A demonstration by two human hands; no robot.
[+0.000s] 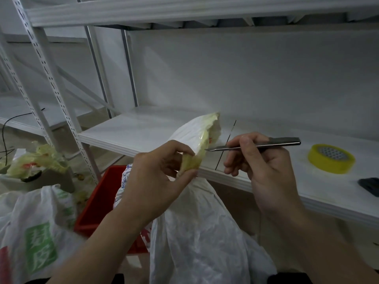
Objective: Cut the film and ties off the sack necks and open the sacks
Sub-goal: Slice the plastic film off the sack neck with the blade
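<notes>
Film [192, 162], yellowish and bunched round the neck of a white sack [196, 232], was pinched by the left hand [162, 173]. The sack stood before the edge of a white shelf [143, 130]. The right hand [260, 171] gripped a slim utility knife [285, 142] like a pen, blade tip just beside the film. A yellow tape roll [331, 161] lay on the shelf.

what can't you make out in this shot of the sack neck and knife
Head view:
- Any tie on the sack neck: hidden under yellow film and the left hand.
- Whether the knife touches the film: too small.
- Dark object: cut off by the right edge.
- Green print: blurred.
</notes>
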